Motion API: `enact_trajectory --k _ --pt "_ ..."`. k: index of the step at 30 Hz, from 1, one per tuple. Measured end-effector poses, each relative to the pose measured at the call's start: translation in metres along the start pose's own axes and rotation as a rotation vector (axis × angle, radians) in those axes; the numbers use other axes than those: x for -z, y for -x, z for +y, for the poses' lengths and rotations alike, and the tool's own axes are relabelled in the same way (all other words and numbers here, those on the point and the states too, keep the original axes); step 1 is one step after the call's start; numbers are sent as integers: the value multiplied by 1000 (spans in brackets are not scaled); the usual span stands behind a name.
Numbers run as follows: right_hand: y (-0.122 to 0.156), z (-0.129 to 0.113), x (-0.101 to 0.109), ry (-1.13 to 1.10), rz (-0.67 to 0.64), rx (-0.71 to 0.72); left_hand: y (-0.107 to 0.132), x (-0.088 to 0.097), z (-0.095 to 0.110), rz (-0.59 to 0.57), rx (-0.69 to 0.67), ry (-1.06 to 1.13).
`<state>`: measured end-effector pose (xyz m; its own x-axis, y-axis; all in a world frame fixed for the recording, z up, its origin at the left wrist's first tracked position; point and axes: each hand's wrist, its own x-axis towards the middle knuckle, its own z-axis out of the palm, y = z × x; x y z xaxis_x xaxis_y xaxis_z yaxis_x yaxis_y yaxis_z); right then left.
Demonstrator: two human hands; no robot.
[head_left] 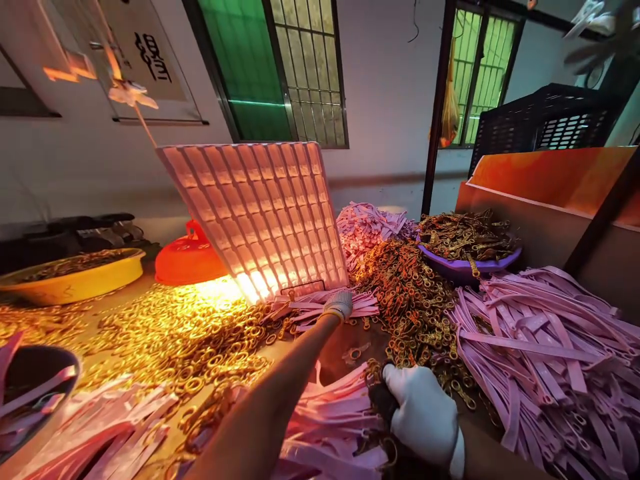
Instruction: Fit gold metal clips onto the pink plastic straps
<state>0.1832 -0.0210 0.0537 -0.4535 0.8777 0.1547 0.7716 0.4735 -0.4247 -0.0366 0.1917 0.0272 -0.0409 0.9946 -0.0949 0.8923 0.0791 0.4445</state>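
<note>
My left hand [338,305], in a grey knit glove, reaches far forward to the bottom edge of a pink grid tray [260,213], which stands tilted up on the table; the fingers are closed on that edge. My right hand [424,415], in a white glove, rests near the front, curled in a fist around something dark [381,401] that I cannot make out. It lies among brass-coloured metal rings [410,307] and pink straps [325,413].
A lit red lamp [187,261] glows behind the tray. Gold rings [170,337] cover the left of the table. There are a yellow bowl [75,279], a purple bowl of metal parts [470,261], a strap heap [550,363] and a black crate [545,120].
</note>
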Motion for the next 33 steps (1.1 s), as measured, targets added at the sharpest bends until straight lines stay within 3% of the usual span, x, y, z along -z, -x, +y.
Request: enact_trajectory --k 3,6,13,18,21,28,30,33 --pt "-3 7 -2 -43 -22 -6 -8 -24 -12 -1 46 -176" --pt "-7 17 -3 -82 -28 30 1 -45 -27 -3 65 -286" --pt "-6 21 3 -18 -10 60 65 -70 -50 -65 10 -360" --pt "-4 22 7 7 32 66 87 -63 -46 -150 -72 -302" --pt "-6 27 12 44 89 9 76 -59 -37 -158 -109 -219" --pt "-13 48 16 113 189 -140 56 -71 -6 -115 -143 16" --pt "-15 51 13 80 199 -136 59 -65 -3 -84 -120 84" --pt "-17 51 6 -72 225 -20 77 -44 -2 -44 -87 230"
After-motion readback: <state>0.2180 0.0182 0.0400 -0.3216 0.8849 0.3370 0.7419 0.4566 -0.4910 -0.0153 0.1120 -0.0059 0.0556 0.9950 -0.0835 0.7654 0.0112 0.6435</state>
